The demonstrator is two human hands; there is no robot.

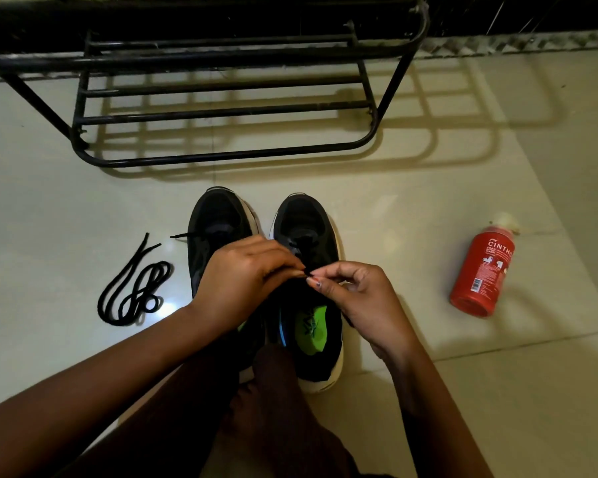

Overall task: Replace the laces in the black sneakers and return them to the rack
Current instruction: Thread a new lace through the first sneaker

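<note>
Nearest the camera, a leg (273, 426) in dark fabric lies between the two bare forearms and reaches the heels of the shoes. Just beyond it, the left hand (242, 281) and the right hand (359, 298) meet over the pair of black sneakers. Both have curled fingers, and each pinches a black lace (306, 272) between thumb and fingertips, so the fingertips almost touch above the throat of the right sneaker (308, 215). This shoe stands upright on the pale tiled floor (428, 167), toe pointing away, its bright green insole (311, 326) showing behind the hands. The left sneaker (218, 222) stands just beside it, touching or nearly so and partly covered by the left wrist; a lace tip (180, 235) sticks out sideways from its eyelets. To the left of the shoes, a loose lace (135, 288) lies coiled on the tiles, apart from them. Well to the right, a red bottle (480, 270) with white lettering lies on its side. Farther off, the black metal shoe rack (221, 112) stands against a dark wall (515, 15), its barred shelves casting striped shadows on the floor
</note>
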